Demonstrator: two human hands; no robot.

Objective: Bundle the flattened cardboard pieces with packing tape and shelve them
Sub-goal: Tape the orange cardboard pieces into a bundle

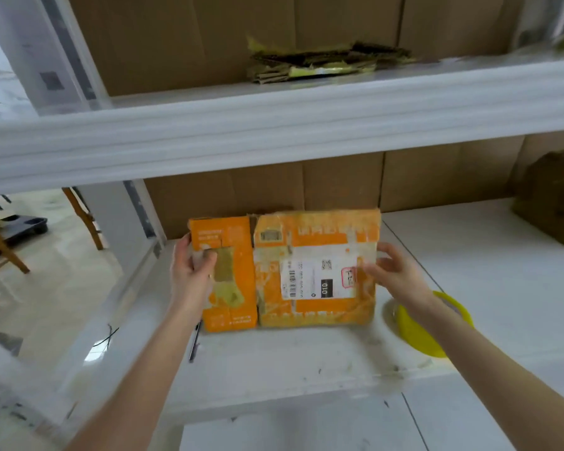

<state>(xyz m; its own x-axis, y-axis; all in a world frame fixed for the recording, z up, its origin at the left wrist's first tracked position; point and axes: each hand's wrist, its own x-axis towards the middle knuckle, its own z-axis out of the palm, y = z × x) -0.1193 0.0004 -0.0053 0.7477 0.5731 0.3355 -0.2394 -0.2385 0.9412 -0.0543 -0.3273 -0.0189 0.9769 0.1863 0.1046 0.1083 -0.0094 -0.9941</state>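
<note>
A flattened orange cardboard piece [306,249] with a white shipping label stands tilted on the lower white shelf [274,362]. My left hand [191,271] grips its left edge, thumb on the front face. My right hand [394,271] holds its right edge by the label. A yellow roll of packing tape [427,333] lies on the shelf under my right wrist. A taped bundle of flattened cardboard [323,61] lies on the upper shelf [274,125].
Brown cardboard sheets [339,187] line the back of both shelves. Another brown cardboard bundle [554,203] sits at the lower shelf's far right. A dark pen-like object [195,343] lies by my left forearm. Wooden chair legs [0,252] and floor are at the left.
</note>
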